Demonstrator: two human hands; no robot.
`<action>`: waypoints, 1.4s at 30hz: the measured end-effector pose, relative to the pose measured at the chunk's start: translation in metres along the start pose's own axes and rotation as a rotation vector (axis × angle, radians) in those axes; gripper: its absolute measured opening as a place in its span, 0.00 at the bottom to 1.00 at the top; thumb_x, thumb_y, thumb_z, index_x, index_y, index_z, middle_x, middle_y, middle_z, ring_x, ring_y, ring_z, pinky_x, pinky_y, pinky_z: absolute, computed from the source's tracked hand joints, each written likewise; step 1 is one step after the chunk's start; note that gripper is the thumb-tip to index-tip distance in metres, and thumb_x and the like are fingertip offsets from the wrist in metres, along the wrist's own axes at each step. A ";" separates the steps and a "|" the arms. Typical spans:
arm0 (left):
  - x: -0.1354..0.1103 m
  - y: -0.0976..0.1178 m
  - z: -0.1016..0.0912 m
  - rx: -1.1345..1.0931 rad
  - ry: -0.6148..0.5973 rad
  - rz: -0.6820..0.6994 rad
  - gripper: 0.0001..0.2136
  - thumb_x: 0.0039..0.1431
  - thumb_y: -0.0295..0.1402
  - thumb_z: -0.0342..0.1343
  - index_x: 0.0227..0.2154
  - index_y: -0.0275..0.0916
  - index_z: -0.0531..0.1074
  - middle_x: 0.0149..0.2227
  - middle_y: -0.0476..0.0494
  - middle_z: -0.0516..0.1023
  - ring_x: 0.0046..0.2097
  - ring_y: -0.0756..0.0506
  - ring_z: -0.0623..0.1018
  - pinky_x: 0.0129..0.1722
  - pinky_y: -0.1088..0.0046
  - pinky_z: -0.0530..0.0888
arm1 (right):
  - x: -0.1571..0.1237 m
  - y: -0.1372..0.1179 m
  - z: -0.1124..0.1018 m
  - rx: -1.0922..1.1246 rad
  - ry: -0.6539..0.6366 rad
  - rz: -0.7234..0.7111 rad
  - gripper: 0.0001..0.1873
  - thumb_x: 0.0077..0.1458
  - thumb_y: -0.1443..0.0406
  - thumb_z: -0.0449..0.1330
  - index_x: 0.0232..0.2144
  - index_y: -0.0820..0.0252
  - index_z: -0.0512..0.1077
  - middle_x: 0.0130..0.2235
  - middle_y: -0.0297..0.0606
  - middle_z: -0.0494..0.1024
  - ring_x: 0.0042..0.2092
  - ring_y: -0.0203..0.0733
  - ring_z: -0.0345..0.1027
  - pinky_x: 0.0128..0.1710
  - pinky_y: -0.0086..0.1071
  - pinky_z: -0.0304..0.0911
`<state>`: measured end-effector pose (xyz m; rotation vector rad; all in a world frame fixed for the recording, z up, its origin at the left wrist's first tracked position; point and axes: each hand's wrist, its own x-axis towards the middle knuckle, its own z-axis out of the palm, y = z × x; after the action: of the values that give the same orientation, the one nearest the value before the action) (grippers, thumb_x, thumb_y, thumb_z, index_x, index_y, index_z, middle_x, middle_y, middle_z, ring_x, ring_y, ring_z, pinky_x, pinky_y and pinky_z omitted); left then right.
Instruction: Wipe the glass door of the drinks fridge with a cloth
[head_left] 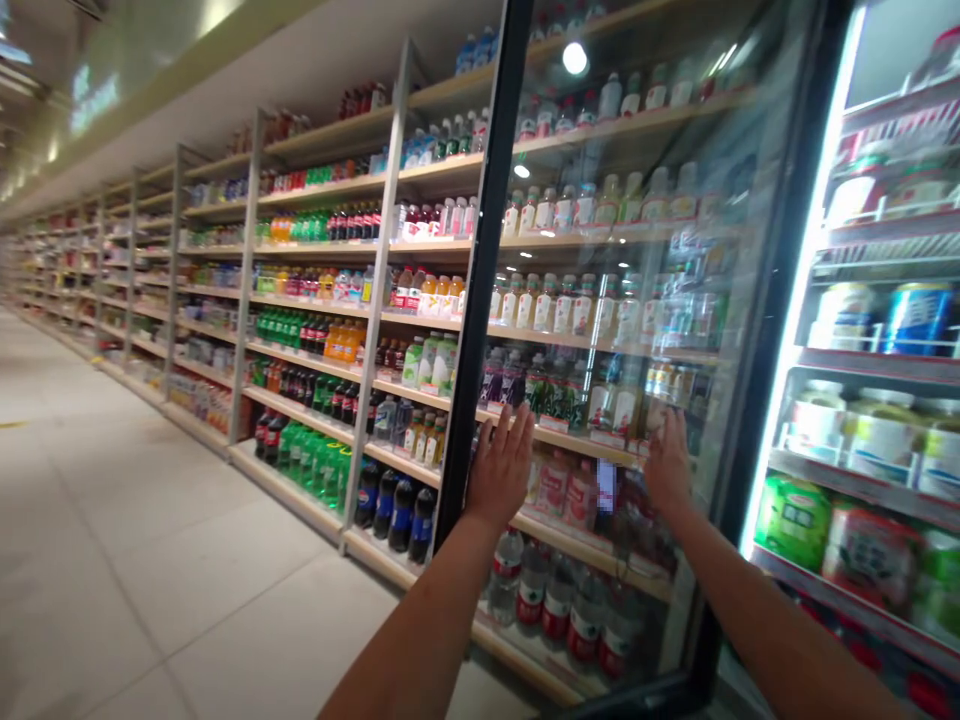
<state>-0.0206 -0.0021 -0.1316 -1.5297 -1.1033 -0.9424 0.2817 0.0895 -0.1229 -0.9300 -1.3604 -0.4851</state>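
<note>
Both palms flat on the glass cooler door (pixel 600 330), fingers spread wide, nothing gripped. My left hand (pixel 501 468) sits just inside the door's black frame edge (pixel 480 280), fingertips up. My right hand (pixel 666 462) is further in on the pane, toward the hinge side; its fingers (pixel 670 425) look extended too, though glare blurs them.

My read: I'm mid-swing on the door, pressing it with open hands. It stands open at an angle, with the lit cooler interior (pixel 870 400) exposed to the right of my right hand. Next move probably needs an even push from both palms. Force should stay near the frame, not mid-glass.

Through the glass past my fingertips: aisle shelving with bottled drinks (pixel 555 300). Left of my left hand, beyond the frame, cola bottles (pixel 390 510) on the low shelf. Floor (pixel 150 560) runs off left.
</note>
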 end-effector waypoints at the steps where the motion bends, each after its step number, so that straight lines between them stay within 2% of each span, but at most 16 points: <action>1: 0.000 0.000 0.000 -0.007 -0.001 -0.001 0.29 0.68 0.29 0.47 0.69 0.32 0.48 0.71 0.42 0.47 0.73 0.38 0.43 0.72 0.52 0.46 | 0.021 -0.008 0.003 0.000 0.064 0.082 0.32 0.64 0.64 0.44 0.68 0.69 0.52 0.69 0.57 0.55 0.72 0.53 0.43 0.69 0.59 0.47; 3: 0.001 0.001 -0.001 -0.012 -0.001 -0.002 0.29 0.68 0.30 0.47 0.69 0.32 0.48 0.71 0.41 0.47 0.73 0.38 0.43 0.71 0.52 0.47 | 0.047 -0.030 0.011 0.004 0.089 0.111 0.32 0.65 0.63 0.44 0.69 0.69 0.51 0.69 0.55 0.54 0.72 0.52 0.42 0.69 0.57 0.45; 5: 0.001 0.001 -0.003 -0.008 0.005 -0.007 0.29 0.68 0.30 0.47 0.69 0.33 0.48 0.71 0.42 0.48 0.73 0.38 0.44 0.72 0.52 0.47 | 0.043 -0.057 0.022 0.033 0.035 0.030 0.31 0.66 0.64 0.44 0.69 0.64 0.50 0.71 0.51 0.52 0.72 0.48 0.41 0.70 0.54 0.45; 8: 0.002 0.001 -0.003 -0.011 0.013 -0.010 0.28 0.68 0.30 0.46 0.69 0.33 0.49 0.71 0.42 0.49 0.73 0.38 0.44 0.72 0.52 0.47 | -0.010 -0.091 0.033 0.088 -0.130 -0.225 0.31 0.67 0.68 0.44 0.70 0.54 0.50 0.71 0.43 0.52 0.73 0.45 0.40 0.70 0.52 0.47; 10: 0.002 0.000 -0.003 -0.027 0.014 -0.004 0.29 0.68 0.31 0.47 0.69 0.33 0.48 0.71 0.42 0.49 0.73 0.39 0.43 0.72 0.53 0.47 | -0.058 -0.097 0.033 0.100 -0.254 -0.437 0.32 0.65 0.72 0.45 0.69 0.49 0.53 0.69 0.41 0.58 0.72 0.44 0.42 0.69 0.51 0.51; 12: 0.002 -0.001 -0.002 -0.037 0.013 0.004 0.29 0.68 0.30 0.47 0.69 0.32 0.48 0.71 0.41 0.48 0.73 0.39 0.42 0.72 0.52 0.47 | -0.098 -0.085 0.026 0.090 -0.420 -0.651 0.33 0.63 0.74 0.47 0.67 0.46 0.56 0.66 0.38 0.65 0.71 0.44 0.47 0.67 0.48 0.56; 14: 0.002 -0.002 -0.001 -0.032 0.015 0.007 0.30 0.68 0.30 0.48 0.69 0.31 0.48 0.71 0.41 0.48 0.73 0.39 0.41 0.72 0.52 0.46 | -0.117 -0.059 0.013 0.054 -0.514 -0.748 0.33 0.62 0.74 0.49 0.66 0.44 0.59 0.64 0.37 0.68 0.69 0.44 0.53 0.66 0.47 0.59; 17: 0.002 -0.002 0.000 -0.010 0.023 0.005 0.30 0.67 0.30 0.48 0.69 0.31 0.49 0.71 0.41 0.49 0.73 0.38 0.41 0.72 0.52 0.46 | -0.104 -0.013 -0.008 -0.008 -0.456 -0.627 0.33 0.61 0.75 0.46 0.63 0.43 0.64 0.64 0.37 0.68 0.69 0.45 0.53 0.65 0.51 0.60; 20: 0.001 -0.002 0.000 0.004 0.024 0.005 0.29 0.67 0.29 0.49 0.69 0.31 0.50 0.71 0.40 0.49 0.73 0.38 0.41 0.72 0.52 0.44 | -0.058 0.020 -0.019 -0.035 -0.242 -0.275 0.31 0.60 0.73 0.45 0.63 0.51 0.65 0.67 0.42 0.63 0.70 0.48 0.51 0.65 0.55 0.57; 23: 0.002 -0.001 -0.001 0.013 0.025 0.005 0.29 0.67 0.29 0.49 0.69 0.31 0.51 0.71 0.40 0.49 0.73 0.37 0.41 0.72 0.52 0.43 | -0.006 0.026 -0.015 -0.039 -0.013 0.091 0.30 0.61 0.68 0.45 0.65 0.60 0.61 0.67 0.50 0.62 0.69 0.51 0.52 0.66 0.55 0.55; 25: 0.002 -0.001 -0.002 0.023 0.027 0.007 0.28 0.67 0.29 0.48 0.68 0.30 0.52 0.71 0.40 0.49 0.73 0.37 0.41 0.72 0.52 0.42 | 0.019 0.012 -0.004 -0.028 0.078 0.198 0.30 0.62 0.66 0.44 0.66 0.63 0.59 0.67 0.52 0.61 0.70 0.51 0.49 0.68 0.54 0.51; 29: 0.003 0.000 -0.003 0.037 0.032 0.009 0.27 0.68 0.30 0.48 0.68 0.29 0.54 0.71 0.40 0.50 0.73 0.37 0.41 0.72 0.53 0.40 | 0.013 -0.043 0.023 0.045 0.048 0.036 0.30 0.65 0.66 0.44 0.69 0.59 0.53 0.70 0.48 0.53 0.72 0.48 0.43 0.69 0.54 0.48; 33: 0.003 0.000 -0.003 0.047 0.044 0.008 0.27 0.68 0.31 0.48 0.67 0.31 0.55 0.71 0.41 0.51 0.73 0.38 0.42 0.72 0.53 0.41 | -0.061 -0.078 0.032 0.061 -0.216 -0.418 0.32 0.66 0.71 0.45 0.69 0.50 0.51 0.69 0.43 0.57 0.72 0.47 0.41 0.68 0.53 0.52; 37: 0.002 -0.001 -0.002 0.063 0.048 0.008 0.27 0.68 0.32 0.48 0.68 0.32 0.55 0.71 0.41 0.51 0.73 0.37 0.45 0.72 0.53 0.42 | -0.130 -0.046 0.014 -0.044 -0.414 -0.712 0.34 0.64 0.74 0.46 0.69 0.48 0.53 0.65 0.41 0.66 0.71 0.46 0.45 0.66 0.49 0.58; 39: 0.002 0.000 -0.001 0.066 0.062 0.009 0.27 0.67 0.32 0.49 0.67 0.32 0.55 0.71 0.41 0.51 0.73 0.38 0.45 0.72 0.53 0.43 | -0.139 -0.015 0.003 -0.101 -0.418 -0.684 0.34 0.64 0.74 0.45 0.69 0.48 0.53 0.65 0.40 0.66 0.71 0.45 0.47 0.65 0.47 0.59; 42: 0.001 0.000 0.000 0.070 0.070 0.005 0.27 0.67 0.31 0.49 0.67 0.31 0.56 0.71 0.41 0.50 0.73 0.38 0.43 0.72 0.53 0.41 | -0.115 0.023 -0.007 -0.123 -0.283 -0.456 0.33 0.64 0.73 0.43 0.69 0.50 0.52 0.68 0.43 0.61 0.71 0.46 0.48 0.65 0.49 0.58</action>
<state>-0.0200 -0.0023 -0.1307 -1.4313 -1.0714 -0.9376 0.2816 0.0731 -0.2387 -0.8055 -1.8305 -0.8128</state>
